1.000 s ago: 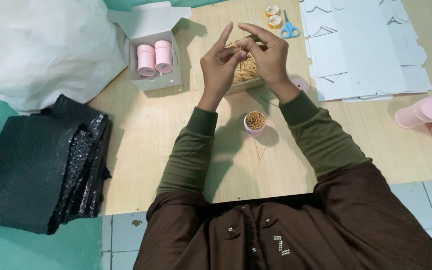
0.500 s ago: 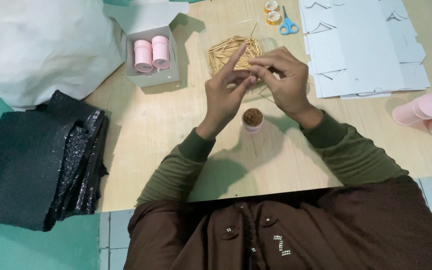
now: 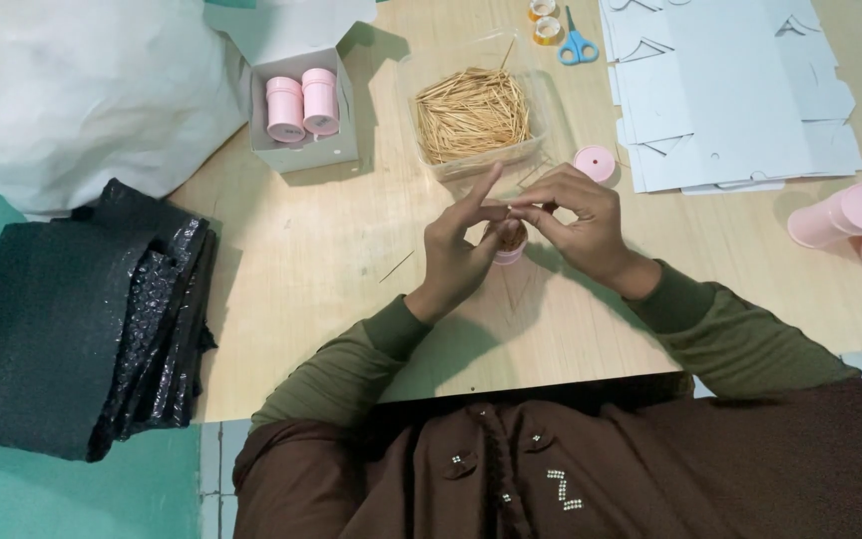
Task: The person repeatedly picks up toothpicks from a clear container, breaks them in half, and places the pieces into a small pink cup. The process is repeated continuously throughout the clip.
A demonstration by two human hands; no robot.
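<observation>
My left hand [image 3: 461, 245] and my right hand [image 3: 576, 215] meet over a small pink container [image 3: 507, 243] filled with toothpicks on the wooden table [image 3: 331, 250]. The fingertips of both hands pinch a few thin toothpicks [image 3: 511, 208] just above that container. Behind my hands stands a clear plastic tray [image 3: 476, 115] heaped with loose toothpicks. A pink round lid [image 3: 595, 163] lies to the right of the tray. One single toothpick [image 3: 397, 266] rests on the table left of my left hand.
An open white box [image 3: 303, 112] with two pink containers stands at the back left. Flat white cardboard cut-outs [image 3: 730, 90], blue scissors [image 3: 579, 42] and tape rolls [image 3: 545, 20] lie at the back right. Pink containers [image 3: 855, 225] lie at the right edge. Black plastic bags [image 3: 72, 319] sit left.
My hands came down from the toothpick tray toward me and now sit over the small pink container. The view shifted, so the tray shows in full.
</observation>
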